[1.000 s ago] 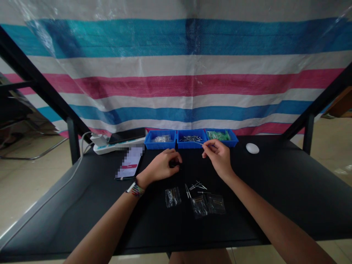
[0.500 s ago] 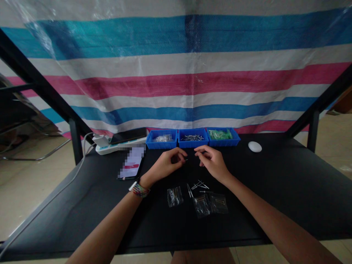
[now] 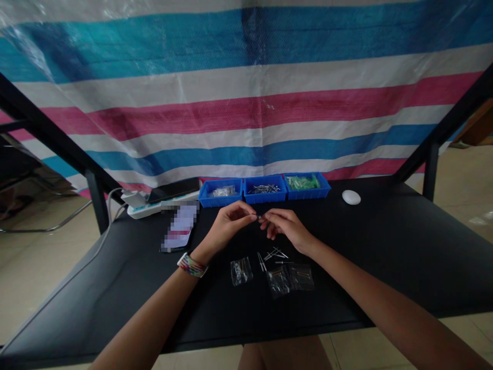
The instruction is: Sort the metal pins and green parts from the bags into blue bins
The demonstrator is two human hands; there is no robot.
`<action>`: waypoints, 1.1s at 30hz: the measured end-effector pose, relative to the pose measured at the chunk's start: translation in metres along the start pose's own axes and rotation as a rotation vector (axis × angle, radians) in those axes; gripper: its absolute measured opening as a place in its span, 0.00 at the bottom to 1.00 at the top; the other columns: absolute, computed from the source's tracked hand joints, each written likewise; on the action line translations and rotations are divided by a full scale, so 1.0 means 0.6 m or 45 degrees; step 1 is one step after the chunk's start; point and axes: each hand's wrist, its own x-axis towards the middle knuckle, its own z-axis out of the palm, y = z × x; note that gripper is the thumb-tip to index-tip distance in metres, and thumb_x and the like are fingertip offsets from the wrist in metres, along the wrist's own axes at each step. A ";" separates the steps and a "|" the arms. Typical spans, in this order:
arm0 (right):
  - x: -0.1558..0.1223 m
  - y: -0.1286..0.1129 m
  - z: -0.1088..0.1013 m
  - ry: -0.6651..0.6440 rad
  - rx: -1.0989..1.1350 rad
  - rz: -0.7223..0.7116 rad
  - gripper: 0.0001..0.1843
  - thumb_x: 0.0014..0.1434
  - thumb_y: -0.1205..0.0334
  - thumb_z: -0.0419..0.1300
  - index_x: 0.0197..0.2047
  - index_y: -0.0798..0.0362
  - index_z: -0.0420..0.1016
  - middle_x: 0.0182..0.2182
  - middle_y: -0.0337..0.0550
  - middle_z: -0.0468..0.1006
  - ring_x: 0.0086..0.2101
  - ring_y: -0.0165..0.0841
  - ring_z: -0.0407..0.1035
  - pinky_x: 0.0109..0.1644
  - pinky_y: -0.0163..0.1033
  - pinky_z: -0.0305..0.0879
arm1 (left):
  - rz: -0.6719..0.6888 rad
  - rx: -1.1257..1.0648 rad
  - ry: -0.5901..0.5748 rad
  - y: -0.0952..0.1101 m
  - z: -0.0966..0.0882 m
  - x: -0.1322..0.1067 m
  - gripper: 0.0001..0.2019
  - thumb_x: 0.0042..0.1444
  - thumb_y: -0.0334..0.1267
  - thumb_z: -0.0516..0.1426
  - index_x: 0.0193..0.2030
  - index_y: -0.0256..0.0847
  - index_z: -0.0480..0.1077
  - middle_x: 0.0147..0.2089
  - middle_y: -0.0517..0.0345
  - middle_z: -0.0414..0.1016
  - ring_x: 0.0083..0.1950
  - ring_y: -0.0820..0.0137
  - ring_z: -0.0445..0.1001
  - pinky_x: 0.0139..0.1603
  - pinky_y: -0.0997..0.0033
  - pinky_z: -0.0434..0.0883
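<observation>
My left hand (image 3: 233,220) pinches a tiny item between thumb and index finger; it is too small to name. My right hand (image 3: 287,226) is closed at the fingertips and meets the left hand at this spot, where a small glint shows. Whether both hands grip the same piece is hidden by the fingers. Below them on the black table lie several thin silver pins (image 3: 275,254) that look like blind rivets. Nearer to me are a small clear plastic bag (image 3: 241,271) on the left and two more bags, a middle one (image 3: 278,281) and a right one (image 3: 302,277), with slim pieces inside.
Behind my hands stand three blue bins: the left bin (image 3: 221,202) holds clear packets, the middle bin (image 3: 265,196) silver pins, the right bin (image 3: 309,193) green pieces. A phone (image 3: 181,226) and a white power strip (image 3: 162,205) lie left, a white mouse (image 3: 351,197) right.
My two hands have come together from a small gap, and their fingertips now meet. The view has tilted slightly. The pins and bags lie as before.
</observation>
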 end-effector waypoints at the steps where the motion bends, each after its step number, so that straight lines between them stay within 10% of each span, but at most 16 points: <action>1: -0.001 -0.001 0.000 0.011 0.022 0.009 0.18 0.59 0.46 0.66 0.38 0.55 0.81 0.31 0.44 0.82 0.24 0.29 0.73 0.27 0.34 0.67 | -0.010 0.017 0.010 0.000 0.001 0.000 0.10 0.57 0.39 0.70 0.38 0.37 0.76 0.37 0.57 0.80 0.39 0.71 0.78 0.44 0.72 0.72; 13: -0.006 -0.001 0.001 0.198 -0.099 -0.288 0.14 0.55 0.52 0.73 0.36 0.52 0.77 0.27 0.36 0.76 0.23 0.28 0.70 0.27 0.35 0.69 | -0.206 0.136 -0.096 0.004 -0.003 -0.003 0.21 0.67 0.53 0.57 0.31 0.37 0.73 0.26 0.58 0.73 0.29 0.70 0.73 0.34 0.70 0.68; 33: -0.009 -0.006 -0.001 0.167 -0.029 -0.221 0.18 0.56 0.53 0.70 0.46 0.51 0.75 0.32 0.37 0.79 0.22 0.28 0.72 0.26 0.35 0.69 | -0.163 0.155 -0.108 0.007 0.006 -0.001 0.17 0.57 0.49 0.68 0.37 0.36 0.73 0.29 0.58 0.76 0.31 0.72 0.74 0.33 0.73 0.69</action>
